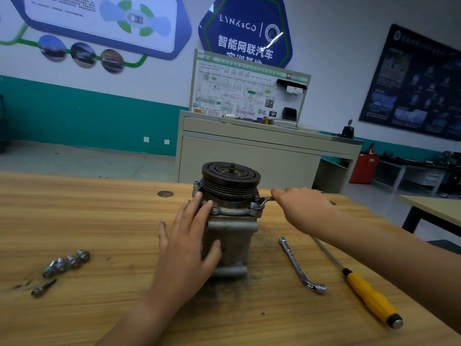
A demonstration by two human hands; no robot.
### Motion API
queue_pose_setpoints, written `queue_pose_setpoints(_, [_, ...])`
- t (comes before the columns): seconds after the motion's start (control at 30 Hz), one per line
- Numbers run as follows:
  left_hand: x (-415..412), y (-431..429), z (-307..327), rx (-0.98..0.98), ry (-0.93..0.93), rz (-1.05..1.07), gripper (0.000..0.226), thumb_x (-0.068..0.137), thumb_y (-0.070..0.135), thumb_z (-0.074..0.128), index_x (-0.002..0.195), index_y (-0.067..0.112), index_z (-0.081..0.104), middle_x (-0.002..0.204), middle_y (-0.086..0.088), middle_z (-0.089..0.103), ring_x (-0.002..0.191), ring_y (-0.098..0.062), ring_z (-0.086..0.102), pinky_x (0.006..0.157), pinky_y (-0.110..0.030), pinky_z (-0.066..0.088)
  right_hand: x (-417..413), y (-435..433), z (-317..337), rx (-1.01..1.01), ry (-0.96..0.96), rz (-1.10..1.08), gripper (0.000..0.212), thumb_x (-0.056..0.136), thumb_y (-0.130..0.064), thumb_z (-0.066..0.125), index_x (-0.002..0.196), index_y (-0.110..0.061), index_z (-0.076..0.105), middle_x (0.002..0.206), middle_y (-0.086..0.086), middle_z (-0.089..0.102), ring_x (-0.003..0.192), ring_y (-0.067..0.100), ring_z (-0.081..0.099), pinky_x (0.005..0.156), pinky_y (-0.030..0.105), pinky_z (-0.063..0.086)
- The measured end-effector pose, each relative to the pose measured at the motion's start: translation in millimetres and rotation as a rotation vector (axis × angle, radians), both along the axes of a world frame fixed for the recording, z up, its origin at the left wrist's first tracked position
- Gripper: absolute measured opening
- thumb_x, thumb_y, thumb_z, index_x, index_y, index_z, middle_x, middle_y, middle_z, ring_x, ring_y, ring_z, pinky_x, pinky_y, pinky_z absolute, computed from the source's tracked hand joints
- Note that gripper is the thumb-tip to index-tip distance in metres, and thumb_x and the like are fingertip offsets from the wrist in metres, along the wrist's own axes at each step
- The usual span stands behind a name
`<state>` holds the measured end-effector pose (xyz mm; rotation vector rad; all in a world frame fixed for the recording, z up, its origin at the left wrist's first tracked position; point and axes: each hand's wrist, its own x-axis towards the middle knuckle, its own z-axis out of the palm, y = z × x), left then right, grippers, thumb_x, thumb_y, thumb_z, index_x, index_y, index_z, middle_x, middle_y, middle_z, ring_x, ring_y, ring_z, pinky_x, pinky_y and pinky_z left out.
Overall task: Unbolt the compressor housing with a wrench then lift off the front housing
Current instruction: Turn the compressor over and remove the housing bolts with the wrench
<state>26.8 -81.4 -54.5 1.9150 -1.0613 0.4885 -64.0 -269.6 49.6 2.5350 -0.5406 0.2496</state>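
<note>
A grey metal compressor [232, 236] stands upright on the wooden table [99, 221], its dark grooved pulley [230, 179] on top. My left hand [187, 240] rests flat against its left side, fingers straight, fingertips up at the front housing flange [219, 210]. A silver wrench [262, 202] sits on a bolt at the flange's right corner. My right hand [301, 208] grips the wrench's handle, which is mostly hidden under the hand.
Several removed bolts [67, 262] lie at the left, one more bolt [43, 287] nearer me. An L-shaped socket wrench [299, 265] and a yellow-handled screwdriver [369, 295] lie right of the compressor. A training cabinet [249, 156] stands beyond the table.
</note>
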Motion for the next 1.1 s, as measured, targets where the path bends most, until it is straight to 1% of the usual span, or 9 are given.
queue_pose_setpoints(0.07, [0, -1, 1, 0.011, 0.007, 0.001, 0.072, 0.087, 0.03, 0.059, 0.129, 0.049, 0.004, 0.139, 0.037, -0.016, 0.135, 0.006, -0.006, 0.112, -0.052, -0.001, 9, -2, -6, 0.02, -0.029, 0.018, 0.031, 0.092, -0.001, 0.044, 0.12, -0.013, 0.043, 0.08, 0.003, 0.044, 0.072, 0.02, 0.047, 0.06, 0.03, 0.041])
queue_pose_setpoints(0.27, [1, 1, 1, -0.003, 0.005, 0.001, 0.071, 0.084, 0.03, 0.062, 0.132, 0.046, 0.012, 0.146, 0.026, -0.01, 0.136, -0.001, 0.0, 0.111, -0.052, -0.001, 18, -6, -20, 0.035, -0.074, -0.015, 0.021, 0.096, -0.01, 0.043, 0.117, -0.011, 0.048, 0.092, 0.006, 0.061, 0.078, 0.023, 0.058, 0.059, 0.029, 0.042])
queue_pose_setpoints(0.33, [2, 0, 1, -0.013, 0.0, -0.006, 0.07, 0.084, 0.03, 0.062, 0.131, 0.046, 0.013, 0.147, 0.025, -0.009, 0.136, 0.0, 0.0, 0.111, -0.052, 0.0, 11, -6, -19, 0.042, -0.147, -0.001, 0.019, 0.099, -0.017, 0.038, 0.115, -0.012, 0.047, 0.083, 0.003, 0.058, 0.071, 0.02, 0.057, 0.052, 0.026, 0.04])
queue_pose_setpoints(0.4, [2, 0, 1, -0.019, 0.0, -0.01, 0.07, 0.084, 0.03, 0.062, 0.132, 0.046, 0.014, 0.147, 0.025, -0.009, 0.135, 0.001, -0.001, 0.111, -0.053, 0.0, -1, -3, -16, 0.086, -0.255, 0.032, 0.024, 0.101, -0.027, 0.031, 0.113, -0.013, 0.046, 0.07, -0.003, 0.047, 0.059, 0.015, 0.048, 0.043, 0.023, 0.029])
queue_pose_setpoints(0.5, [1, 0, 0, -0.015, 0.008, -0.016, 0.07, 0.085, 0.03, 0.061, 0.132, 0.046, 0.012, 0.146, 0.026, -0.009, 0.133, 0.003, -0.001, 0.111, -0.054, 0.0, -23, 7, -10, 0.206, -0.341, 0.101, 0.025, 0.1, -0.031, 0.027, 0.111, -0.015, 0.042, 0.06, -0.008, 0.041, 0.049, 0.007, 0.04, 0.041, 0.021, 0.023])
queue_pose_setpoints(0.63, [0, 1, 0, -0.012, 0.018, -0.017, 0.068, 0.085, 0.029, 0.061, 0.139, 0.039, 0.021, 0.146, 0.025, -0.008, 0.132, 0.004, -0.001, 0.112, -0.054, 0.001, -47, 20, -3, 0.255, -0.266, 0.092, 0.022, 0.1, -0.033, 0.027, 0.106, -0.02, 0.043, 0.065, -0.007, 0.045, 0.056, 0.008, 0.045, 0.046, 0.023, 0.031])
queue_pose_setpoints(0.8, [-1, 1, 2, -0.021, 0.029, -0.024, 0.067, 0.085, 0.03, 0.06, 0.144, 0.029, 0.028, 0.146, 0.025, -0.004, 0.132, 0.002, 0.005, 0.112, -0.054, 0.005, -61, 35, -3, 0.279, -0.184, 0.05, 0.029, 0.099, -0.031, 0.031, 0.125, -0.027, 0.043, 0.074, -0.008, 0.05, 0.067, 0.01, 0.05, 0.053, 0.025, 0.038])
queue_pose_setpoints(0.9, [-3, 2, 2, -0.044, 0.035, -0.044, 0.064, 0.085, 0.028, 0.06, 0.142, 0.026, 0.031, 0.146, 0.025, 0.0, 0.131, 0.004, 0.007, 0.112, -0.053, 0.005, -57, 36, -1, 0.261, -0.166, 0.013, 0.029, 0.1, -0.028, 0.032, 0.127, -0.026, 0.043, 0.071, -0.007, 0.048, 0.064, 0.009, 0.048, 0.052, 0.023, 0.037])
queue_pose_setpoints(1.1, [-3, 3, 3, -0.093, 0.038, -0.064, 0.059, 0.085, 0.023, 0.063, 0.138, 0.021, 0.037, 0.144, 0.024, 0.005, 0.13, 0.005, 0.01, 0.113, -0.055, 0.009, -49, 36, 4, 0.205, -0.126, -0.033, 0.031, 0.099, -0.022, 0.037, 0.129, -0.025, 0.043, 0.067, -0.009, 0.041, 0.059, 0.004, 0.039, 0.046, 0.019, 0.026])
